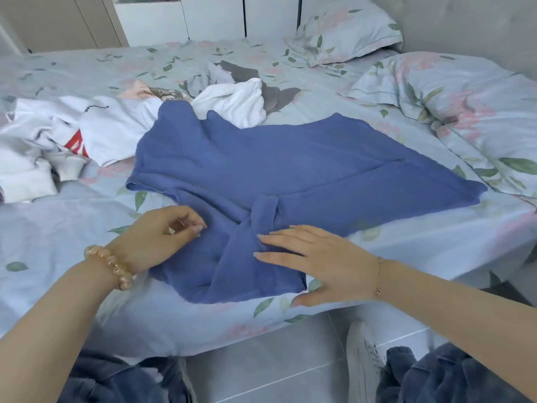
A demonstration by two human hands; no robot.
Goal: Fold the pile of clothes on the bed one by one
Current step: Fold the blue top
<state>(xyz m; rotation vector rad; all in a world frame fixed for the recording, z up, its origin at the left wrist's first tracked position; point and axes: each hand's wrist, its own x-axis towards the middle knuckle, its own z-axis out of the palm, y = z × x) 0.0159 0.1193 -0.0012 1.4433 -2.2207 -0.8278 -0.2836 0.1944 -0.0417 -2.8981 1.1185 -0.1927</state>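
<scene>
The blue garment is a soft, matt woven cloth, faintly crinkled. The bed wears smooth floral cotton-like sheeting (matt too). The pile of clothes looks like plain white jersey. The bead bracelet is glossy and translucent; the floor tiles are smooth with a slight sheen.
</scene>
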